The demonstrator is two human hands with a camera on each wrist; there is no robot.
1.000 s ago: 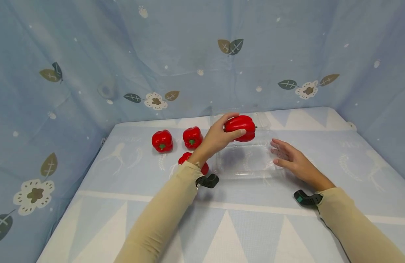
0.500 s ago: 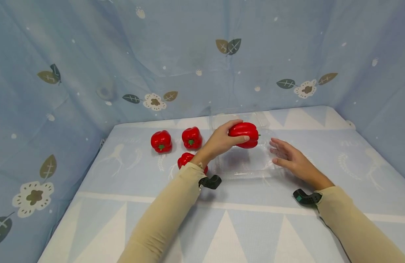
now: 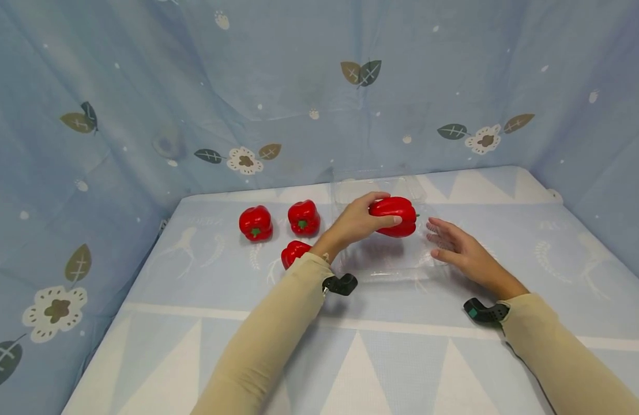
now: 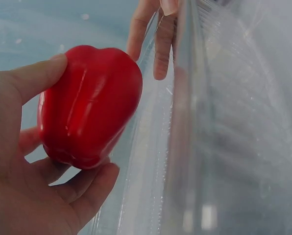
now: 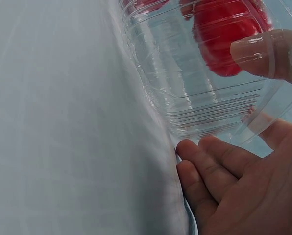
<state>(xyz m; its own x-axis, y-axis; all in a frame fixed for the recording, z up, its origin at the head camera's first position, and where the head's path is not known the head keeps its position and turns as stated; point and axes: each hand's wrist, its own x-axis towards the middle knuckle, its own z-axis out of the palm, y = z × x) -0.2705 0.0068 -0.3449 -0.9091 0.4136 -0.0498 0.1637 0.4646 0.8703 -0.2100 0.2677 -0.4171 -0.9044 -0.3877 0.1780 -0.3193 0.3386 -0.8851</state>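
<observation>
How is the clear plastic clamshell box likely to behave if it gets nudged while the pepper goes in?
The clear box looks thin-walled and ribbed, so it probably flexes and slides easily. The right hand rests flat against its side, seemingly steadying it. The pepper in the left hand could tip it if set down off-centre.

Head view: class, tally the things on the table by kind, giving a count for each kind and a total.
Red peppers: 4, one held in the left hand, three on the table
Clear plastic box: 1
Total: 5
</observation>
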